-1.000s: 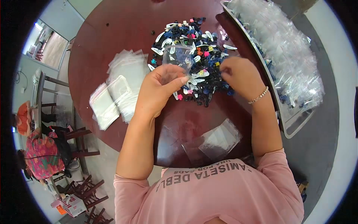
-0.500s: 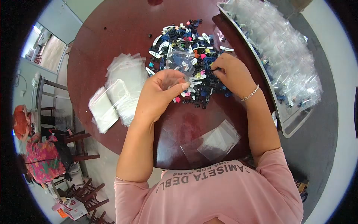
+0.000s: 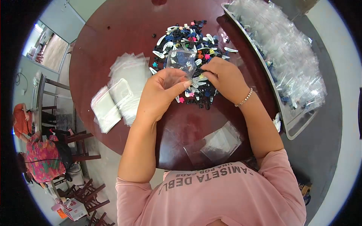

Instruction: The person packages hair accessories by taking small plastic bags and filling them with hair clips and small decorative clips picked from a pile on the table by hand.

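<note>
A clear plastic bag (image 3: 180, 62) is pinched between the thumb and fingers of my left hand (image 3: 160, 90), its upper part standing over the heap of hair clips (image 3: 196, 37). The heap mixes white snap clips, dark blue and black clips, and small coloured flower-shaped ones. Just right of the bag, my right hand (image 3: 226, 79) has its thumb and forefinger nearly together above the clips. Whatever is between those fingertips is too small and dark to make out. A beaded bracelet (image 3: 245, 98) circles the right wrist.
Stacks of flat clear bags (image 3: 130, 81) lie left on the round table (image 3: 102, 45); more loose bags (image 3: 222, 141) lie near me. A metal tray (image 3: 279, 92) at the right is heaped with filled bags (image 3: 286, 56). Two people (image 3: 43, 156) sit at the far left.
My right hand has moved left from the heap's right side, towards the bag. My left hand keeps holding the bag in nearly the same place.
</note>
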`<action>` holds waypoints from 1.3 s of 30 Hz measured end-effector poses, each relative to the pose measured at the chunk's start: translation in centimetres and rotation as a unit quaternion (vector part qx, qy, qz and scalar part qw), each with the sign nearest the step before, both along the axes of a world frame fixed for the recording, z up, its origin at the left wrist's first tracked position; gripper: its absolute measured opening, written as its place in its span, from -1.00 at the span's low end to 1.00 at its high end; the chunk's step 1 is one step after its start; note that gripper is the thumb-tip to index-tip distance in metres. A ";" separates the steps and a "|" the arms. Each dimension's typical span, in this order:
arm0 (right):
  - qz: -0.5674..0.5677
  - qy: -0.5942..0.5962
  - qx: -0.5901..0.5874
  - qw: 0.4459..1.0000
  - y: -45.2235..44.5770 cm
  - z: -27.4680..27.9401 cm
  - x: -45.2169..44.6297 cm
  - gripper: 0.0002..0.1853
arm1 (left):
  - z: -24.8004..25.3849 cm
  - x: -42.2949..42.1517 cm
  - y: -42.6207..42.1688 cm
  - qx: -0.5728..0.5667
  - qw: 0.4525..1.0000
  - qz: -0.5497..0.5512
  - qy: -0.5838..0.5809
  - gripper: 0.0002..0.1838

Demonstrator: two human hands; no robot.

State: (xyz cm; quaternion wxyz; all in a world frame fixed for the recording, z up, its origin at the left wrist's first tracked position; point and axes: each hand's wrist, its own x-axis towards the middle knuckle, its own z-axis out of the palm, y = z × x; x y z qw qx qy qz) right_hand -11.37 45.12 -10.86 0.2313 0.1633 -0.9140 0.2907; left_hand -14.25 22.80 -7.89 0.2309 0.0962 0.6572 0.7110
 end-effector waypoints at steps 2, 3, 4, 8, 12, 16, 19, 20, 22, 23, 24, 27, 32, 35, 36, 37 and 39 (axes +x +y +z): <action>-0.009 0.004 0.013 1.000 -0.1 0.2 0.1 -0.86 | 0.1 0.0 0.0 0.005 1.000 0.004 0.004 -0.74; -0.010 -0.030 -0.010 0.999 -0.1 0.5 0.3 -0.87 | 0.1 0.1 0.1 0.005 1.000 0.003 0.005 -0.74; -0.011 -0.064 -0.034 0.997 -0.1 0.6 0.4 -0.89 | 0.0 0.1 0.1 0.006 1.000 -0.001 0.001 -0.74; 0.014 -0.046 -0.050 0.998 -0.2 0.6 0.4 -0.88 | -0.3 -0.1 0.0 0.024 1.000 -0.012 0.003 -0.75; -0.015 -0.069 -0.055 0.996 -0.2 1.0 0.5 -0.85 | -0.5 -0.3 0.0 0.000 1.000 0.002 0.012 -0.74; -0.093 -0.100 -0.179 0.974 -0.7 2.0 0.7 -0.85 | -0.8 -0.3 0.0 0.013 1.000 -0.006 0.027 -0.74; -0.061 -0.017 -0.263 0.963 -2.3 3.9 1.7 -0.82 | -1.1 -0.2 0.2 -0.005 0.998 -0.020 0.057 -0.75; -0.022 0.010 -0.293 0.956 -2.7 3.9 1.9 -0.79 | -1.2 -0.1 0.2 -0.019 0.996 -0.031 0.083 -0.75; -0.010 0.010 -0.243 0.970 -3.2 4.4 2.3 -0.79 | -1.0 0.2 0.4 -0.027 0.996 -0.041 0.077 -0.74; 0.000 0.012 -0.192 0.981 -3.4 4.7 2.5 -0.79 | -0.8 0.3 0.4 -0.034 0.995 -0.053 0.072 -0.73; -0.002 -0.027 -0.198 0.980 -3.6 4.8 2.8 -0.80 | -0.7 0.4 0.5 -0.034 0.995 -0.054 0.070 -0.73; -0.013 -0.012 -0.237 0.971 -3.7 5.5 2.9 -0.82 | -0.6 0.4 0.4 0.023 0.998 -0.049 -0.007 -0.73; 0.025 -0.098 -0.421 0.901 -2.5 4.4 2.0 -0.71 | 0.1 -0.2 -0.3 0.112 0.979 -0.114 -0.130 -0.66; 0.036 -0.151 -0.427 0.891 -2.8 4.5 2.0 -0.69 | 0.5 -0.1 -0.2 0.162 0.964 -0.125 -0.169 -0.55; 0.037 -0.151 -0.427 0.891 -2.9 4.5 2.0 -0.69 | 0.4 -0.1 -0.3 0.163 0.964 -0.125 -0.169 -0.55; 0.053 -0.174 -0.442 0.879 -3.0 4.4 1.9 -0.73 | 0.2 -0.2 -0.3 0.168 0.961 -0.135 -0.173 -0.53; 0.068 -0.196 -0.456 0.866 -3.0 4.2 2.0 -0.77 | 0.1 -0.1 -0.3 0.174 0.957 -0.148 -0.177 -0.50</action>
